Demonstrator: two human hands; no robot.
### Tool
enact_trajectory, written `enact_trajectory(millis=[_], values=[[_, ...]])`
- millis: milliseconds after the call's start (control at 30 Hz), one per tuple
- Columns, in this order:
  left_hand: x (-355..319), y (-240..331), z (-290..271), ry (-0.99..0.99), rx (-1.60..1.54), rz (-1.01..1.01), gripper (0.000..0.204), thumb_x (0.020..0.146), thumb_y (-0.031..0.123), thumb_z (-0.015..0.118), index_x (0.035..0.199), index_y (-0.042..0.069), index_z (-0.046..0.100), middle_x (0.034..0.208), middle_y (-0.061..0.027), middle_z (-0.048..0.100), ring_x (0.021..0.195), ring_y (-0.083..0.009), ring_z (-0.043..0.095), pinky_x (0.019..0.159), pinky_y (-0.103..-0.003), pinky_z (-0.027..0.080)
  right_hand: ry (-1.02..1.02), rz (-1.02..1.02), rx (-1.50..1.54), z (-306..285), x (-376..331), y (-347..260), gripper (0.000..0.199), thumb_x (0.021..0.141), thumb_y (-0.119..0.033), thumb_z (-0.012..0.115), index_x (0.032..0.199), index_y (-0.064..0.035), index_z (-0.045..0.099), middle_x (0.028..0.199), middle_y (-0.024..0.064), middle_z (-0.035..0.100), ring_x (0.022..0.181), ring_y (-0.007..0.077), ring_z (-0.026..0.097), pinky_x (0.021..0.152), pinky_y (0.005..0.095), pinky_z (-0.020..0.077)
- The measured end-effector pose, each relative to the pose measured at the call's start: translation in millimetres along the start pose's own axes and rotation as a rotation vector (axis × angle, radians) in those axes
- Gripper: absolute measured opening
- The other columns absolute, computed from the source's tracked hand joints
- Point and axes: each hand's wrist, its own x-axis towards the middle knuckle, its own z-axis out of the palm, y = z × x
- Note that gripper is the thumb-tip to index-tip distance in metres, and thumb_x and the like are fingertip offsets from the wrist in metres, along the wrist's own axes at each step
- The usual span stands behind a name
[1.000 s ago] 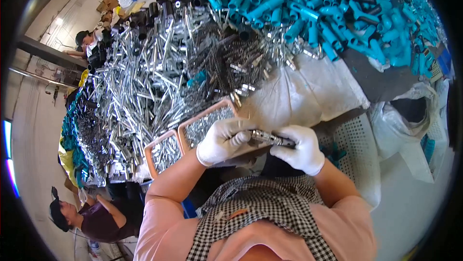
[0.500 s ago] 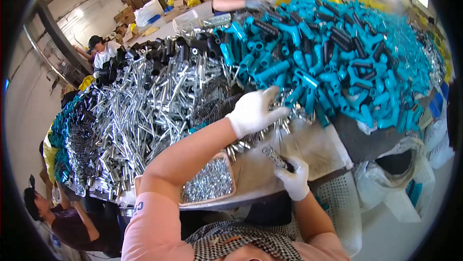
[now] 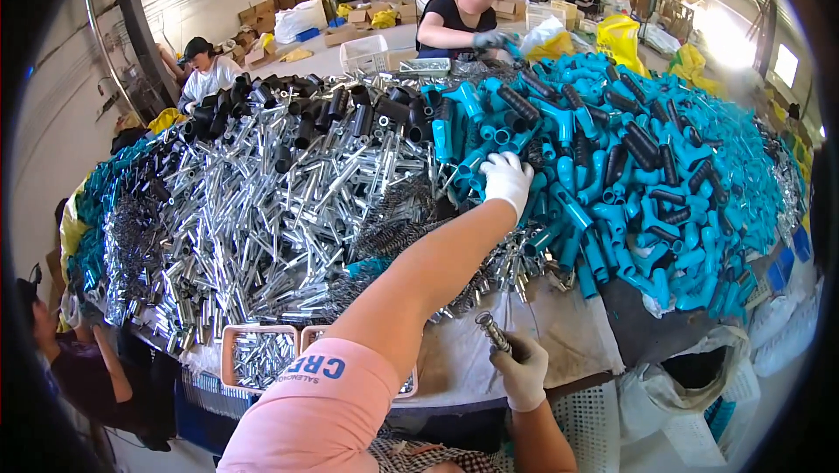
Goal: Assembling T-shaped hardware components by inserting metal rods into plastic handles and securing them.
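Observation:
My left hand, in a white glove, reaches far over the table onto the near edge of a heap of teal plastic handles. Its fingers lie a little apart on the teal pieces; a firm hold on any one of them does not show. Close to the table's front, my right hand, also gloved, is closed around a spring-wrapped metal rod. The rod's silver end points up and left, while its lower part is hidden in the palm.
Silver metal tubes cover the table's left, with dark springs beside them and black sleeves behind. A tray of small metal parts sits at the front edge. A white sack stands lower right. A co-worker works opposite.
My left hand has moved farther out and right, onto the teal handles. My right hand keeps the rod, now lower in the picture. The view has tilted up.

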Motion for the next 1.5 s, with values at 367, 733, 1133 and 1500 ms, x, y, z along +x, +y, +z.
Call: enact_trajectory(millis=[367,733,1133,1500], values=[[-16.0,-31.5,-12.8,-0.039,-0.178,0.203,0.043,0.078,0.016,0.069,0.119,0.021,0.059,0.117,-0.0142,0.051,0.106,-0.0330,0.055,0.079,-0.050,0.048,0.031,-0.052,-0.122,-0.9,1.9,-1.4,0.029,0.072,-0.002,0.072,0.099,0.0067,0.070,0.077,-0.0017,0.060,0.068,0.0052,0.051,0.060,0.0218,0.0406],[-22.1,-30.3,-2.4,-0.085,-0.114,0.085,0.055,0.078,0.017,0.072,0.129,0.025,0.052,0.124,-0.0124,0.046,0.110,-0.0372,0.054,0.072,-0.050,0.053,0.021,-0.030,-0.068,0.7,1.6,-1.2,0.030,0.073,-0.001,0.072,0.101,0.0073,0.069,0.081,-0.0009,0.062,0.071,0.0059,0.053,0.063,0.0221,0.0424],[-26.7,-33.3,6.9,0.142,-0.018,0.117,0.019,0.089,0.019,0.059,0.106,0.019,0.066,0.131,-0.0165,0.046,0.095,-0.0409,0.057,0.066,-0.055,0.051,0.028,-0.009,-0.072,-2.1,3.0,-0.6,0.032,0.074,-0.001,0.072,0.104,0.0072,0.068,0.083,-0.0003,0.062,0.072,0.0062,0.054,0.065,0.0218,0.0434],[-10.3,-47.4,1.3,-0.009,-0.077,0.082,0.031,0.089,0.017,0.057,0.113,-0.001,0.063,0.132,-0.0213,0.048,0.092,-0.0453,0.063,0.067,-0.057,0.054,0.034,-0.019,-0.021,-3.2,3.7,-1.1,0.030,0.076,-0.002,0.070,0.104,0.0075,0.068,0.080,-0.0010,0.060,0.070,0.0057,0.053,0.062,0.0218,0.0421]])
